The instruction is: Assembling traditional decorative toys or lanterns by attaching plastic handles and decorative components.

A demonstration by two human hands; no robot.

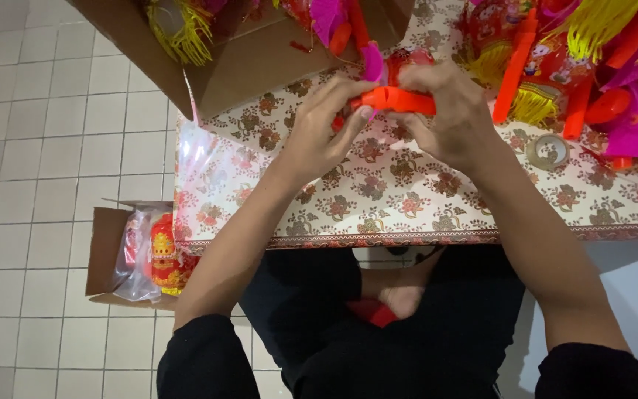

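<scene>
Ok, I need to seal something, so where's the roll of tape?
In the head view the roll of clear tape lies flat on the floral tablecloth, right of the right hand, just below the pile of red and yellow lanterns.

We see both forearms bare from wrist to above the elbow. Black sleeves are pushed up to the upper arms, bunched in soft folds at the lower frame edge. Our left hand (pixel 319 137) and right hand (pixel 448 118) carry no rings, watch or gloves. Black trousers cover the lap. One foot is bare, beside a red strap.
</scene>
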